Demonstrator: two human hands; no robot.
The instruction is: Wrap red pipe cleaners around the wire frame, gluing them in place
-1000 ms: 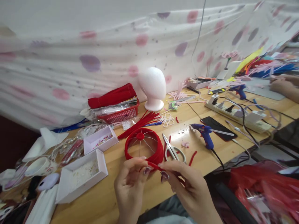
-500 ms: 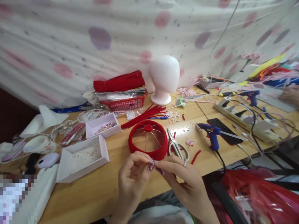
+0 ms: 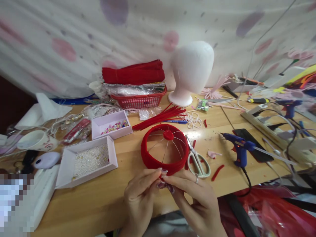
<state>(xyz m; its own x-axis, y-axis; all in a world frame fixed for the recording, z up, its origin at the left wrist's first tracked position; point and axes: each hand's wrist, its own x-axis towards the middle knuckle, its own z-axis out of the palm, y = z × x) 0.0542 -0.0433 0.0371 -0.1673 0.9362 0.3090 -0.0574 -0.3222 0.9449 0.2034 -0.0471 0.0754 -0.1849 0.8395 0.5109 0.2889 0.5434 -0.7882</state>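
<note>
My left hand [image 3: 143, 187] and my right hand [image 3: 195, 191] meet fingertip to fingertip, both pinched closed. Between them is something small with a bit of red showing, mostly hidden by the fingers. Just beyond the fingertips, on the table, sits a round red fuzzy cap frame [image 3: 145, 151] with thin wire ribs running to a red disc [image 3: 168, 135] at its top. Whether the fingers touch its near rim I cannot tell. Scissors with pale handles [image 3: 198, 163] lie right of the frame, over red scraps. A short red pipe cleaner piece [image 3: 217, 172] lies near my right hand.
To the left are a box of pearl beads [image 3: 112, 153] and a box of gems [image 3: 98, 123]. Red pipe cleaners [image 3: 158, 118], a red basket [image 3: 140, 101] and a white foam head [image 3: 192, 65] stand behind. A blue glue gun [image 3: 240, 148] and a phone [image 3: 254, 144] lie right.
The view has shifted closer and leftward, so the table things appear larger and further right. My hands stay pinched together by the red frame's near side, their fingertips slightly rearranged.
</note>
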